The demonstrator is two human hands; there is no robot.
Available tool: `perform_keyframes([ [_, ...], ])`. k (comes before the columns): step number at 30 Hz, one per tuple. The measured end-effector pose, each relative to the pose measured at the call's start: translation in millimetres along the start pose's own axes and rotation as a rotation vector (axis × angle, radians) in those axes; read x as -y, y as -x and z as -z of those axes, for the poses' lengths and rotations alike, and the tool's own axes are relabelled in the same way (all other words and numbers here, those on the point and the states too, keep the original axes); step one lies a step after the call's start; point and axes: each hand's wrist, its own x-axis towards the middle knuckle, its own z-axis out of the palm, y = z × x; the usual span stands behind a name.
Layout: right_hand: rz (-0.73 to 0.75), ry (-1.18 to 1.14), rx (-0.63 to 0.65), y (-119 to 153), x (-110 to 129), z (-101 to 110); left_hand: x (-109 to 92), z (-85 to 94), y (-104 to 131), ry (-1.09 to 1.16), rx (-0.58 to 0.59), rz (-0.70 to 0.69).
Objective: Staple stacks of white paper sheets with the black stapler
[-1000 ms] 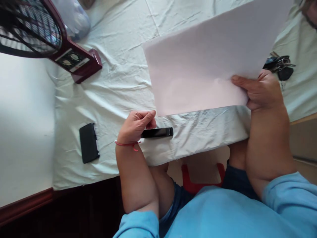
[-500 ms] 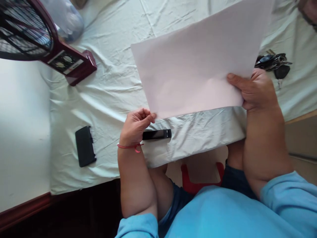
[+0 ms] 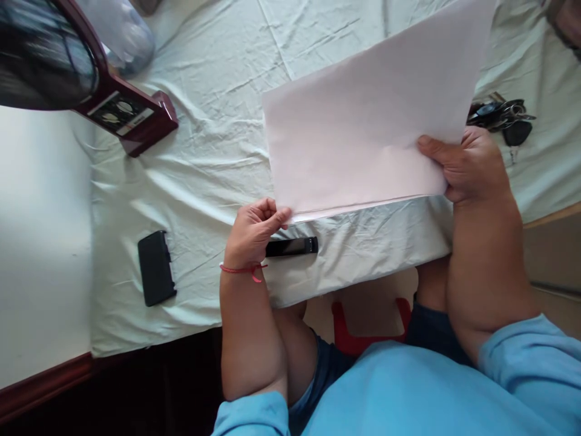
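White sheets of paper (image 3: 363, 121) are held up at a slant over the cloth-covered table, their lower edges slightly apart so that more than one sheet shows. My left hand (image 3: 256, 233) pinches the lower left corner between thumb and fingers. At the lower right, my right hand (image 3: 458, 160) grips the paper with its thumb on top, the other fingers hidden beneath. Under the left hand lies a black phone-like device (image 3: 293, 246), partly covered by that hand. Keys with black fobs (image 3: 506, 115) rest just beyond the right hand.
A dark red mosquito racket (image 3: 131, 121) and a clear plastic container (image 3: 124, 39) stand at the upper left. A black case-like object (image 3: 155, 267) lies at the left on the pale cloth (image 3: 204, 163). The table's front edge passes above my legs.
The paper's left edge has shifted right and bowed, and a second sheet edge now shows along the bottom. My left hand has moved slightly right; my right hand stays almost in place.
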Motion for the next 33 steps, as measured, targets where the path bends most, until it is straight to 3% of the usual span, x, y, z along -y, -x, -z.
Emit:
perform_keyframes([
  [16,-0.022,-0.006,0.034,6,6,-3,5,-10.1,-3,0.143,-0.193,-0.021],
  [26,-0.01,-0.014,0.029,11,11,-6,4,-12.2,-2,0.141,-0.173,-0.013],
  [33,0.013,-0.061,0.045,12,11,-7,15,-10.2,-2,0.212,-0.194,-0.009],
])
